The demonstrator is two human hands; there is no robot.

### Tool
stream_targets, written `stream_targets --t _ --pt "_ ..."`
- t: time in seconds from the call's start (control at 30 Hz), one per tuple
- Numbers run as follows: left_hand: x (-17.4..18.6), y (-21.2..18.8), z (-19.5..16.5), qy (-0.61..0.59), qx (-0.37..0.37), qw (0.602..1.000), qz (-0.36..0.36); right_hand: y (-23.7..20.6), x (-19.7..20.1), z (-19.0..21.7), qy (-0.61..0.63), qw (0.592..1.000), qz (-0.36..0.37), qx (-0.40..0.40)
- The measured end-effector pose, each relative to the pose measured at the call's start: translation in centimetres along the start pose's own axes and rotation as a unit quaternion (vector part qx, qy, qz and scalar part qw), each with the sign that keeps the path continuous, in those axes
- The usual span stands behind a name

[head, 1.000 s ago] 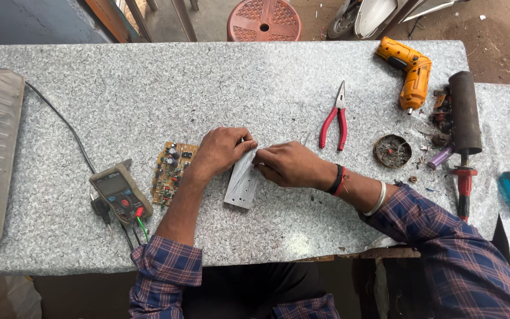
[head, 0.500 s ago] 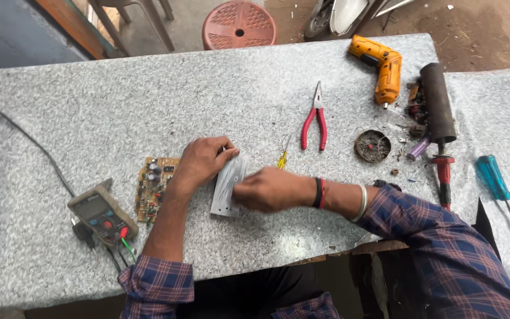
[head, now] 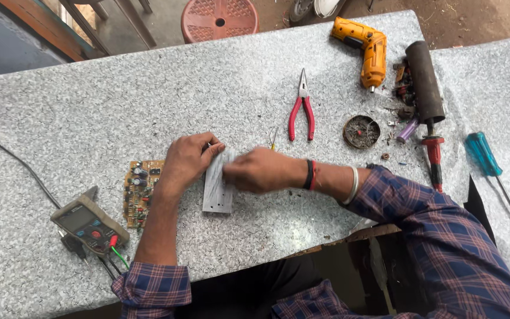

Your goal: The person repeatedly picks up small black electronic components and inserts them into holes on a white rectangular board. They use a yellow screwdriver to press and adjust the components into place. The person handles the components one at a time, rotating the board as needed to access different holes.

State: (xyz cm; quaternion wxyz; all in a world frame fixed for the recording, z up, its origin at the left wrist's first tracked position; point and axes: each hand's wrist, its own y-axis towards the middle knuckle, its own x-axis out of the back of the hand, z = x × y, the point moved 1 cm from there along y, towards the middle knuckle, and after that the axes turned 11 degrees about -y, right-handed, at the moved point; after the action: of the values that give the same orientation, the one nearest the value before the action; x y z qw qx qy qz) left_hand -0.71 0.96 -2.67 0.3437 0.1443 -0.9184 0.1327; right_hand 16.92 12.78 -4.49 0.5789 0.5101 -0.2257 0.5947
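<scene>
A flat grey metal plate (head: 218, 192) lies on the speckled table (head: 90, 112) in front of me. My left hand (head: 187, 160) rests on its upper left edge with fingers curled over it. From the right, my right hand (head: 259, 170) closes on the plate's upper right part. Whether a small tool sits in the right hand is hidden. A yellow circuit board (head: 137, 192) with several components lies just left of the plate.
A grey multimeter (head: 90, 224) with red and green leads sits at the lower left. Red-handled pliers (head: 301, 113), a yellow electric screwdriver (head: 368, 51), a dark cylinder (head: 424, 81), a round tin (head: 361, 131), a red screwdriver (head: 434, 156) and a blue screwdriver (head: 483, 153) lie to the right.
The view has drifted, so everything sits lower and further left in frame. My right hand has slid left over the plate's top. The plate stays between both hands.
</scene>
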Motion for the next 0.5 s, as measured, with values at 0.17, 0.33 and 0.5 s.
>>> stream_targets --t 0.17,0.33,0.5 --pt "0.0 -0.2 0.0 -0.002 -0.007 1.000 -0.002 0.1 -0.8 -0.4 -0.032 0.999 -0.032 -0.020" --pt "0.1 0.0 0.0 0.008 -0.032 0.999 -0.011 -0.3 -2.2 1.6 0.029 0.998 0.048 0.014" --pt "0.1 0.1 0.3 0.006 0.026 0.999 0.023 0.4 -0.2 -1.0 -0.022 0.998 -0.056 -0.031"
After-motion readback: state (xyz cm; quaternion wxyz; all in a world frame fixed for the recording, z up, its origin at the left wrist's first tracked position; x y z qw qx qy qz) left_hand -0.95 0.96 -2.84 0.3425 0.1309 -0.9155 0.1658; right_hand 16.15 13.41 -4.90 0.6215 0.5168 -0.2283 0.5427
